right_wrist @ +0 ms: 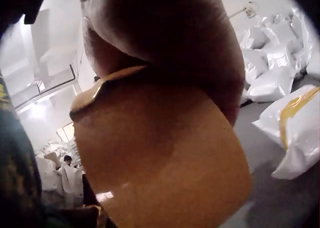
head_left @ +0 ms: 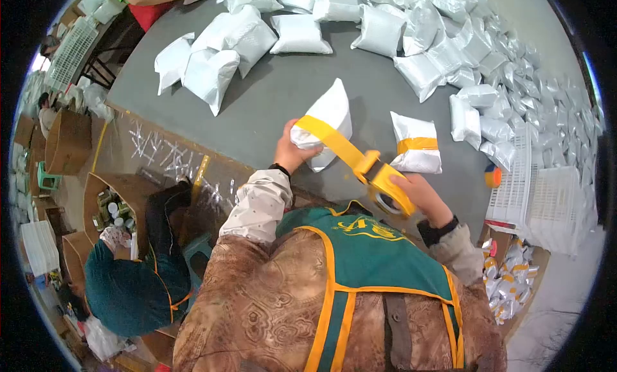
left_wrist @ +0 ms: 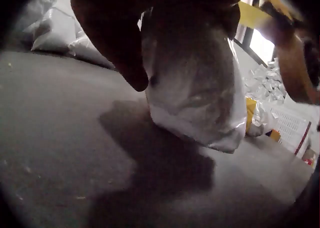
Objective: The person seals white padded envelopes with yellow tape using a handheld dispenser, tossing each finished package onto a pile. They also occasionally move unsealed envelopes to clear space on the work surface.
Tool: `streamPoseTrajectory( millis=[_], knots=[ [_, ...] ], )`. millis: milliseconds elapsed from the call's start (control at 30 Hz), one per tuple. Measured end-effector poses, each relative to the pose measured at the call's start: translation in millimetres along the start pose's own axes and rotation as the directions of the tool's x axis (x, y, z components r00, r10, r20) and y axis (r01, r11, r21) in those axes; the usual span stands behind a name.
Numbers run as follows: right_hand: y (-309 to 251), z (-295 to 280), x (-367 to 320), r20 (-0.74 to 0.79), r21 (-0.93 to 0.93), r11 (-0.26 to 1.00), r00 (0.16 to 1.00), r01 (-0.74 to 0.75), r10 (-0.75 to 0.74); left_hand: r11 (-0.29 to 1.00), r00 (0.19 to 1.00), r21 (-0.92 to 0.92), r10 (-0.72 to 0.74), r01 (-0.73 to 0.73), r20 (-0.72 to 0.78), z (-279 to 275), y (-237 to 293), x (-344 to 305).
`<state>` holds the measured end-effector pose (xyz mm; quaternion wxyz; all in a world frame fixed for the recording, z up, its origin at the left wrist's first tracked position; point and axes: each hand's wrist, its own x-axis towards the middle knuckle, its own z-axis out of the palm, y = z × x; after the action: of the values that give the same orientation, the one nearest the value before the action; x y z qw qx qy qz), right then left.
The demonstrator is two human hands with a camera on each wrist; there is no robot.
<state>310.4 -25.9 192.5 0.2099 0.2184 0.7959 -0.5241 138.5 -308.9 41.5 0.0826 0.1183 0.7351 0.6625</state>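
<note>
Holding one white packet, my left hand: fingers and thumb clamped on its near end, the packet tilted over the grey table; how closely the fingers lie together, I cannot tell from my remote post.

Item, yellow tape: one strip, lying across the packet's near end and stretched to the dispenser.

Item, yellow tape dispenser: one, in my right hand, fingers clamped on its body; their exact spread is hidden from me.

Item, banded packet: one, white, yellow tape around its middle, lying on the table beyond the dispenser and apart from the held packet.

Item, loose white packets: many, along the far side of the table, heaped more thickly to the right.

Item, orange-and-yellow roll: one, at the table's right edge, beside white plastic baskets
</note>
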Motion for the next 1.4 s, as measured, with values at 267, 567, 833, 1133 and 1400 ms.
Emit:
streamPoseTrajectory(
  millis=[267, 567, 833, 1133, 1400],
  knots=[
    [26.0, 31.9, 63.9, -0.057, -0.534, 0.836, 0.992, -0.124, 0.110, 0.927, 0.989, -0.346, -0.140, 0.147, 0.045, 11.7, -18.5, -2.5],
    [-15.6, 69.8, 96.3, -0.027, -0.779, 0.626, 0.999, -0.031, 0.016, 0.992, 0.998, 0.126, -0.006, -0.003, 0.066, 3.1, -10.4, -5.0],
    [-40.0, 82.8, 81.7, 0.026, -0.905, 0.405, 0.967, 0.129, -0.252, 0.538, 0.812, -0.660, -0.549, 0.524, 0.198, -29.1, -34.1, -11.1],
    [-15.0, 45.7, 56.1, -0.222, -0.420, 0.885, 0.923, 0.199, -0.313, 0.412, 0.930, -0.846, -0.284, 0.339, 0.235, -25.7, 42.6, -27.2],
    [-16.6, 50.5, 35.7, -0.113, 0.789, 0.591, 0.985, 0.168, -0.129, 0.810, 0.758, -0.323, -0.212, 0.490, 0.617, 36.3, 81.4, -51.5]
  ],
)
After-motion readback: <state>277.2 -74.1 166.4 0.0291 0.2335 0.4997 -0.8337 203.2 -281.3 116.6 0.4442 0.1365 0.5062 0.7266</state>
